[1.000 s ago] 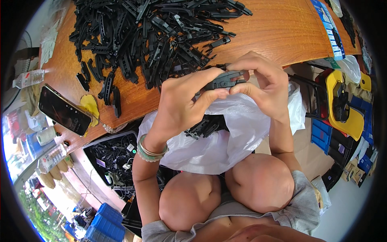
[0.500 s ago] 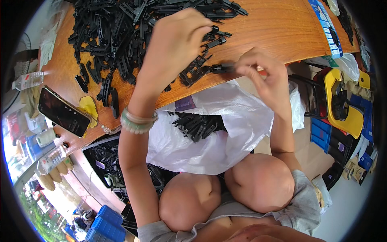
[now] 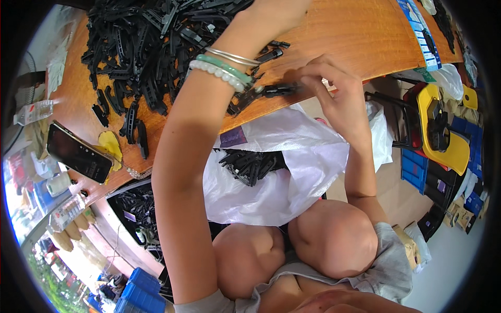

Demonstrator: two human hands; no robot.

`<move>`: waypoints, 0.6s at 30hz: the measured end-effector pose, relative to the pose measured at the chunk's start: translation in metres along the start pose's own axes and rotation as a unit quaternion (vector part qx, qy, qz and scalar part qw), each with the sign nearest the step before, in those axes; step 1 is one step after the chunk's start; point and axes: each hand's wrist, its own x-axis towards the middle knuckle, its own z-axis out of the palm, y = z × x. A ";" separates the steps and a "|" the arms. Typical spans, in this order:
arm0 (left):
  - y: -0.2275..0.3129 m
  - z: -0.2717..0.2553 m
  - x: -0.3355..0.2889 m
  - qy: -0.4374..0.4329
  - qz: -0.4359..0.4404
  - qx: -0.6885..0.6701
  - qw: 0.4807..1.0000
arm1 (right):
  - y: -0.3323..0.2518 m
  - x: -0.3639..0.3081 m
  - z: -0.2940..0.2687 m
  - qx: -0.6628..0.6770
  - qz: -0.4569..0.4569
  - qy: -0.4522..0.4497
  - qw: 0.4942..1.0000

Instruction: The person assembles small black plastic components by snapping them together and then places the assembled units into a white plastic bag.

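My left hand (image 3: 279,14) is stretched over the far side of the table, cut off by the upper edge, so its fingers do not show. White and green bracelets (image 3: 224,73) circle that wrist. Close to the table's front edge my right hand (image 3: 339,94) is curled, thumb and forefinger pinched at the right end of a black plastic part (image 3: 281,90); the fingertips are slightly blurred. To the left spreads a large pile of long, narrow black plastic parts (image 3: 141,47). Below the edge, an open white bag (image 3: 308,156) holds more black parts (image 3: 253,164).
A phone (image 3: 78,152) and a yellow object (image 3: 109,145) lie at the table's left. Beneath is a dark container (image 3: 130,206) of black parts. A printed blue sheet (image 3: 420,36) lies at the right, near a yellow chair (image 3: 449,151). The bag rests against my knees.
My left hand has moved up and to the right, away from the pile's near parts. The right hand has shifted slightly up and left and stays at the black plastic part.
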 end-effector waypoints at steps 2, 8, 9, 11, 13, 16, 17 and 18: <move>-0.003 -0.005 -0.007 0.092 0.005 -0.011 0.996 | 0.001 -0.001 0.000 -0.005 -0.008 -0.001 1.000; 0.025 -0.085 -0.036 0.222 -0.209 -0.387 0.870 | 0.004 0.001 0.010 -0.056 -0.054 -0.068 0.995; 0.019 -0.087 -0.045 0.287 -0.176 -0.446 0.830 | 0.003 0.003 0.015 -0.064 -0.065 -0.065 0.994; 0.043 -0.110 -0.059 0.281 -0.259 -0.577 0.722 | 0.005 0.002 0.010 -0.082 -0.067 -0.056 0.993; 0.031 -0.107 -0.092 0.262 -0.249 -0.541 0.760 | 0.001 0.007 0.009 -0.083 -0.061 -0.101 0.990; 0.037 -0.096 -0.126 0.249 -0.255 -0.548 0.756 | 0.001 0.010 0.008 -0.012 -0.006 -0.140 0.990; 0.040 -0.095 -0.135 0.261 -0.270 -0.585 0.719 | 0.001 0.010 0.009 -0.011 -0.007 -0.141 0.990; 0.040 -0.092 -0.143 0.244 -0.271 -0.573 0.734 | 0.001 0.009 0.010 0.029 0.037 -0.141 0.989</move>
